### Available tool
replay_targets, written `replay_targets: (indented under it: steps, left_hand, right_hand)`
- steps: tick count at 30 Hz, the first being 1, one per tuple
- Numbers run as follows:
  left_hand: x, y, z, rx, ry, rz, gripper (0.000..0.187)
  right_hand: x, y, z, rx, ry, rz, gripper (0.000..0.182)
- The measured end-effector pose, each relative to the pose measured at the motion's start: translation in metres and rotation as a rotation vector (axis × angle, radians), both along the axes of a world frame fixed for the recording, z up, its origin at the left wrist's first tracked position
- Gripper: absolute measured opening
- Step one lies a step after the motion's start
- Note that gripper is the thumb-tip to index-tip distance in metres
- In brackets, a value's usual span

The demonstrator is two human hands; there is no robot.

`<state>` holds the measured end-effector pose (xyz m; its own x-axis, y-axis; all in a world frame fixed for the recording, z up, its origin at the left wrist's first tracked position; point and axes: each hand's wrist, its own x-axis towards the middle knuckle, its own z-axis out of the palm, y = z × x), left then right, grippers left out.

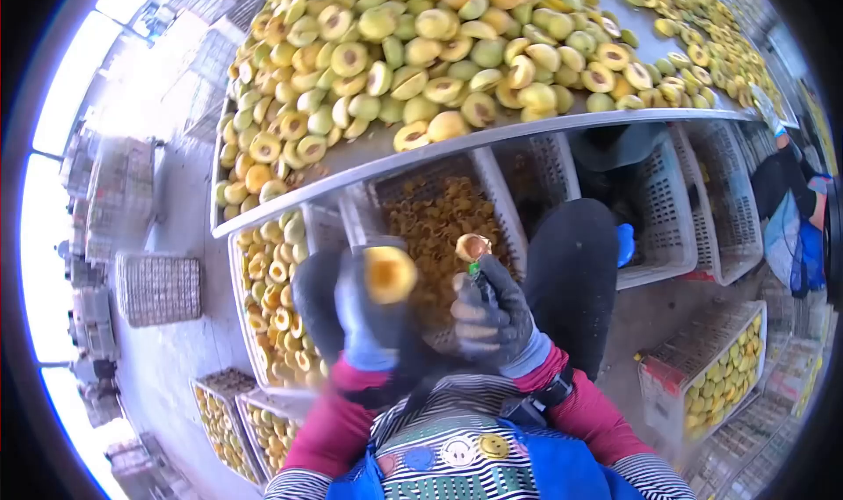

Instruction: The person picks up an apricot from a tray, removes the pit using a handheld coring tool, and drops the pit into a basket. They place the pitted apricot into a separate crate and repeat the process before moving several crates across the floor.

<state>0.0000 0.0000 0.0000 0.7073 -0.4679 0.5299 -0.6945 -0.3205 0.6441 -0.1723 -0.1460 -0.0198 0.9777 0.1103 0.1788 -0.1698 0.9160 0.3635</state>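
My left hand (364, 314), gloved and smeared by motion, holds a yellow peach half (390, 274) with its hollow facing up. Beside it, my gloved right hand (497, 317) is closed around a small tool with a green part (475, 270); the rest of the tool is mostly hidden by the fingers. At the tool's tip sits a cut-out piece of peach core (472, 247), brownish inside. Both hands are over a crate of brown core scraps (430, 203), between my knees.
A metal-edged table (492, 134) ahead bears a heap of halved peaches (421, 52). Below its edge stand a crate of hollowed halves (274, 302) and a grey crate (654, 210). A fruit-filled crate (702, 368) lies right. Another person's gloved hand (768, 109) reaches the table.
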Motion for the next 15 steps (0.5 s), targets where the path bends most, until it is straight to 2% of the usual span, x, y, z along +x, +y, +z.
replay_targets:
  steps: [1,2,3,5,7,8,9,10,11,12,13,15]
  left_hand:
    - [-0.003,0.017,0.008,0.03,-0.022,0.043,0.04]
    - [-0.008,0.031,0.049,-0.454,0.725,0.042,0.035]
    - [-0.019,0.061,0.026,-0.643,0.998,0.3,0.023]
    - [0.018,0.174,-0.035,0.492,-0.286,0.467,0.026]
    - [0.01,0.26,-0.07,0.061,0.273,0.734,0.025]
    - [-0.015,0.272,-0.082,0.16,0.341,0.878,0.027]
    - [-0.038,0.292,-0.104,0.289,0.277,0.834,0.032]
    - [-0.055,0.308,-0.138,0.534,0.242,0.844,0.042]
    - [-0.079,0.3,-0.153,0.718,0.361,0.76,0.057]
    - [-0.097,0.291,-0.159,0.852,0.275,0.714,0.062]
    - [-0.107,0.281,-0.167,0.968,0.192,0.658,0.068]
    - [-0.108,0.291,-0.162,1.007,0.242,0.618,0.068]
  right_hand:
    - [-0.002,0.002,-0.011,-0.013,0.077,0.038,0.049]
    - [-0.005,-0.001,-0.017,-0.016,0.124,0.096,0.047]
    - [-0.039,-0.003,-0.011,-0.08,0.429,0.121,0.044]
    - [-0.022,-0.001,-0.026,-0.083,0.245,0.127,0.048]
    - [-0.005,0.011,-0.024,-0.088,0.206,0.15,0.055]
    - [-0.004,0.013,-0.028,-0.114,0.242,0.167,0.055]
    - [-0.004,0.017,-0.029,-0.146,0.283,0.174,0.056]
    - [-0.001,0.018,-0.03,-0.158,0.285,0.184,0.056]
    - [0.001,0.02,-0.03,-0.21,0.337,0.202,0.056]
    - [0.003,0.024,-0.029,-0.261,0.385,0.218,0.056]
    - [0.008,0.024,-0.028,-0.288,0.392,0.224,0.056]
    - [0.012,0.025,-0.024,-0.419,0.465,0.271,0.054]
